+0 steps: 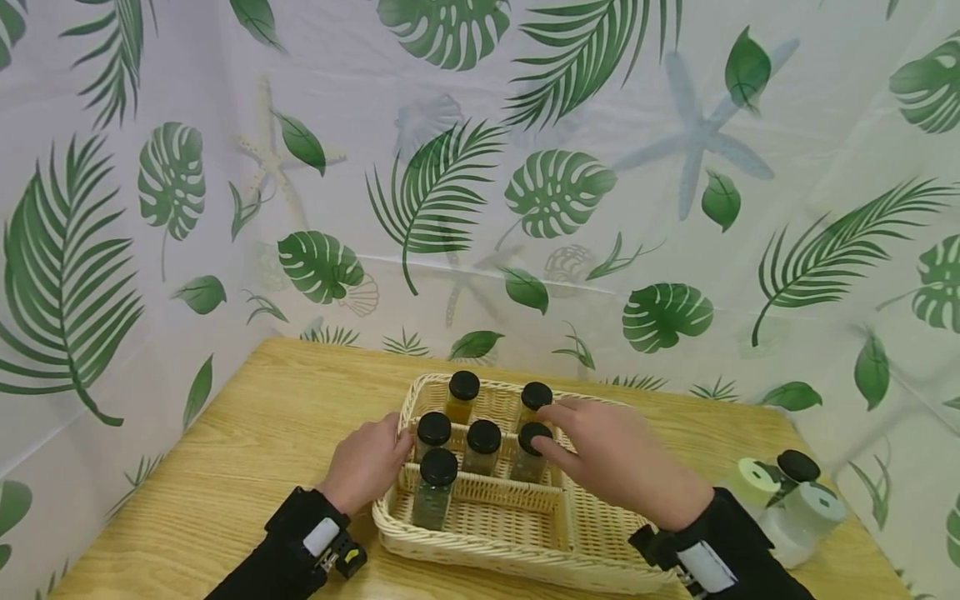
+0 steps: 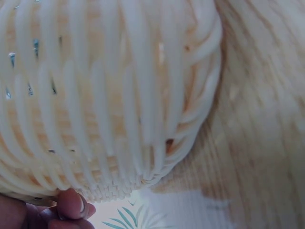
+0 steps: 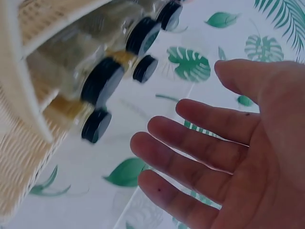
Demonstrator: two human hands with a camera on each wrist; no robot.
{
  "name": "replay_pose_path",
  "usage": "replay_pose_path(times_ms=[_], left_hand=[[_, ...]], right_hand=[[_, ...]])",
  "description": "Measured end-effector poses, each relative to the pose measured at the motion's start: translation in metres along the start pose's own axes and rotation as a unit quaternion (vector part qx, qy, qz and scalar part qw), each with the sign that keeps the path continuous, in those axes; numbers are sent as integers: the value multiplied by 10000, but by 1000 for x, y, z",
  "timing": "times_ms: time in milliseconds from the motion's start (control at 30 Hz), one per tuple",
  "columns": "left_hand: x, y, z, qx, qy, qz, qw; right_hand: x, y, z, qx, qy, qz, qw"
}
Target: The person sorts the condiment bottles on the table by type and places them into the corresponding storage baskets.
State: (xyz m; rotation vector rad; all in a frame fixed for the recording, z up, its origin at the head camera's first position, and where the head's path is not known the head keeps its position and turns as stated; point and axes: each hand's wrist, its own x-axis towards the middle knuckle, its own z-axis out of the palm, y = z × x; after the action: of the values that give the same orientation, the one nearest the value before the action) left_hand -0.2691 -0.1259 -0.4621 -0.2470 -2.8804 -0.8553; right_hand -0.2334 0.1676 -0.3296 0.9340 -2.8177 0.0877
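Note:
A cream wicker basket with compartments stands on the table. My left hand grips its left rim; in the left wrist view, fingertips show at the weave's edge. Several clear glass jars with black lids stand upright in the basket's left compartments, among them a front jar with dark green contents and a back jar with amber contents. My right hand hovers by the two right-hand jars. In the right wrist view, its fingers are spread, apart from the black lids, and hold nothing.
To the right of the basket, a small cluster of containers stands on the wooden table, one black-lidded, others pale-topped. A white leaf-print curtain hangs along the table's back and sides.

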Motion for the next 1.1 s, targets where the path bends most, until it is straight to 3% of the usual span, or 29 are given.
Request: replay_pose_path(times_ms=[367, 1100], left_hand=[[-1, 2, -1, -44, -61, -76, 9999], [0, 2, -1, -96, -92, -120, 9998]], right_hand=[[-32, 49, -18, 301, -305, 738, 9964], [-84, 125, -36, -47, -532, 1772, 9827]])
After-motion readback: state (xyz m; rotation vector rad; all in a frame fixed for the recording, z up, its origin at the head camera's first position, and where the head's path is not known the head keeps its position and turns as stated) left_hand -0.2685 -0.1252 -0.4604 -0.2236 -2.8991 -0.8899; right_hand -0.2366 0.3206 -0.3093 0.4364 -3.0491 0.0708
